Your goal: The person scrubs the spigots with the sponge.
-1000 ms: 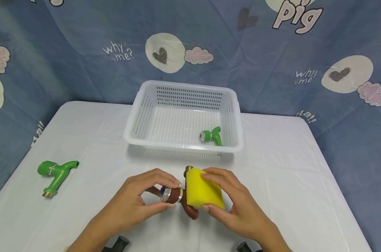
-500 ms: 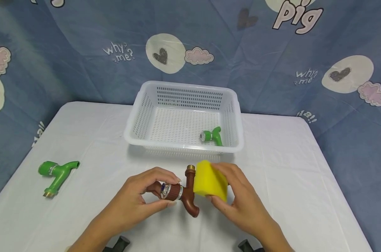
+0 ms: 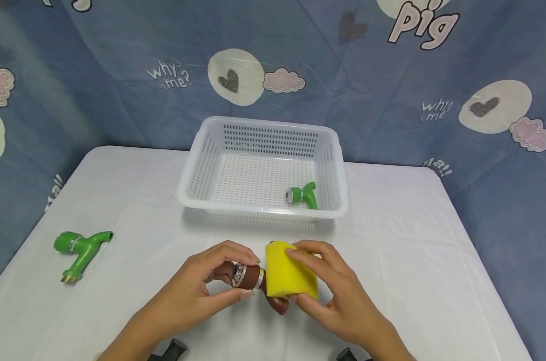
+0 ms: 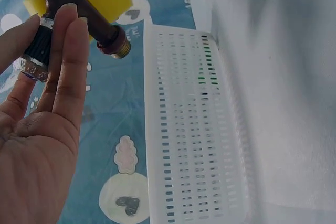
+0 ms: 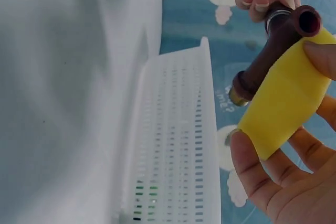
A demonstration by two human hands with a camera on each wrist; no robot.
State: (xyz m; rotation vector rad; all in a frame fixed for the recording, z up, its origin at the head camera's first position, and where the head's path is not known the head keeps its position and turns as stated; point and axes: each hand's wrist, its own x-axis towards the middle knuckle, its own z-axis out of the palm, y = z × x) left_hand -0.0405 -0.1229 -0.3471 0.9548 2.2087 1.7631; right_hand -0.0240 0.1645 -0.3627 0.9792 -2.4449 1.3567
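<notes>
My left hand (image 3: 196,286) grips a brown faucet (image 4: 84,3) by its ribbed, silver-banded handle, thumb on one side and fingers on the other. In my right hand (image 3: 340,291) is a yellow sponge (image 3: 288,271), pinched between thumb and fingers. The sponge lies against the faucet body and hides most of it in the head view; the spout's end shows below. From the right wrist view, the faucet (image 5: 270,51) shows its round spout opening and a brass threaded end, with the sponge (image 5: 289,93) along its side.
Behind the hands stands a white perforated basket (image 3: 264,210) with a small green faucet (image 3: 305,194) inside. Another green faucet (image 3: 83,250) lies on the white tablecloth (image 3: 142,200) at the left. A blue printed cloth (image 3: 345,100) hangs behind the table.
The sponge moved right and up off the faucet, showing its body half a second ago, then came back left and down over it. My left hand keeps its hold, nearly still.
</notes>
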